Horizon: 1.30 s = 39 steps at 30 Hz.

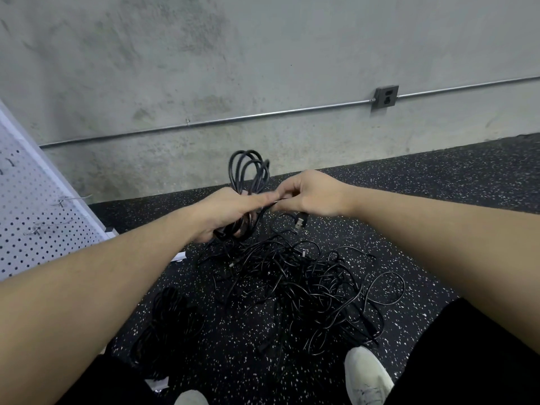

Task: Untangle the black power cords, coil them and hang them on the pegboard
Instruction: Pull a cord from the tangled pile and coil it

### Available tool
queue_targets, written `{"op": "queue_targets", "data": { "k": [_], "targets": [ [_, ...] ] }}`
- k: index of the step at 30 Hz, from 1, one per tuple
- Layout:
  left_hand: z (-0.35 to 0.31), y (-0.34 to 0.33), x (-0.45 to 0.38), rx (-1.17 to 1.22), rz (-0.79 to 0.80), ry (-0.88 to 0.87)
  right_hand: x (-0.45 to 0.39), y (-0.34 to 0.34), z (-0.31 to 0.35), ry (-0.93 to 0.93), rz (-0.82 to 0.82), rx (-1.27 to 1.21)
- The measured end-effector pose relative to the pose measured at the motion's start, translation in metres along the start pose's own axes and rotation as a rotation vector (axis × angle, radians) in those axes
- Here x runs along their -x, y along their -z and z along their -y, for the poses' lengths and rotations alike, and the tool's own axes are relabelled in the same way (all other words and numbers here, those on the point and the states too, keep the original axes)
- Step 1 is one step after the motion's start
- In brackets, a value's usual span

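My left hand (226, 213) grips a coiled black power cord (247, 171), whose loops stick up above the fist and hang below it. My right hand (309, 195) pinches the free end of that same cord right beside the left fingers. The cord's plug (301, 223) dangles just under my right hand. A big tangle of black cords (306, 282) lies on the speckled floor below both hands. Another bundle of black cord (169, 320) lies lower left. The white pegboard (32, 217) with metal hooks stands at the left edge.
A concrete wall (263, 68) with a metal conduit (233, 119) and a grey outlet box (386, 96) rises behind. My white shoes (366, 375) and dark trouser legs are at the bottom. The floor is black speckled rubber (438, 185).
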<state>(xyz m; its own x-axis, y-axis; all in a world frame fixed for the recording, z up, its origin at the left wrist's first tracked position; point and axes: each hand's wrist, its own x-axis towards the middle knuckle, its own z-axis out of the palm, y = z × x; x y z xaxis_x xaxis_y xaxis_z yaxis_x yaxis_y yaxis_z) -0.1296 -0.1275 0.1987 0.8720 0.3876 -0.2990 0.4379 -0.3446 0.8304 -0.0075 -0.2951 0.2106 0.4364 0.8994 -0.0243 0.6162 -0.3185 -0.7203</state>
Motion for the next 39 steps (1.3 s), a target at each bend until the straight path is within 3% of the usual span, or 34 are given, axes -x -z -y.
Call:
{"op": "queue_targets", "data": {
  "k": [3, 5, 9, 14, 18, 22, 26, 28, 29, 32, 35, 39],
  "targets": [
    [0.002, -0.004, -0.002, -0.252, 0.15, -0.003, 0.0, -0.001, 0.001, 0.064, -0.02, 0.076],
    [0.008, -0.008, -0.006, -0.364, 0.157, 0.022, 0.001, -0.002, 0.003, 0.09, 0.023, 0.139],
    [0.012, -0.01, -0.009, -0.243, 0.059, 0.0, 0.002, 0.005, 0.004, 0.101, -0.017, 0.207],
    [0.018, -0.003, -0.005, -0.157, 0.075, 0.093, 0.006, 0.016, -0.004, 0.036, 0.142, 0.298],
    [0.021, -0.001, 0.001, -0.302, 0.146, 0.103, 0.007, 0.018, -0.012, 0.004, -0.02, -0.013],
    [0.025, 0.0, 0.006, -0.302, 0.284, 0.038, 0.0, 0.025, -0.015, -0.129, -0.309, -0.401],
    [0.022, -0.002, 0.009, -0.2, 0.32, -0.028, 0.002, 0.024, -0.022, -0.388, -0.36, -0.255],
    [0.021, -0.003, 0.009, -0.15, 0.332, -0.013, 0.002, 0.025, -0.028, -0.353, -0.387, -0.121],
    [0.02, -0.003, 0.009, -0.135, 0.337, -0.004, 0.004, 0.026, -0.027, -0.319, -0.392, -0.168],
    [0.02, -0.004, 0.009, -0.082, 0.331, 0.007, 0.01, 0.026, -0.015, -0.224, -0.174, -0.442],
    [0.02, -0.003, 0.008, 0.035, 0.306, 0.012, 0.013, 0.016, -0.008, -0.146, 0.084, -0.278],
    [0.018, 0.0, 0.008, 0.146, 0.329, 0.02, 0.012, 0.016, -0.017, -0.153, 0.006, -0.135]
  ]
}}
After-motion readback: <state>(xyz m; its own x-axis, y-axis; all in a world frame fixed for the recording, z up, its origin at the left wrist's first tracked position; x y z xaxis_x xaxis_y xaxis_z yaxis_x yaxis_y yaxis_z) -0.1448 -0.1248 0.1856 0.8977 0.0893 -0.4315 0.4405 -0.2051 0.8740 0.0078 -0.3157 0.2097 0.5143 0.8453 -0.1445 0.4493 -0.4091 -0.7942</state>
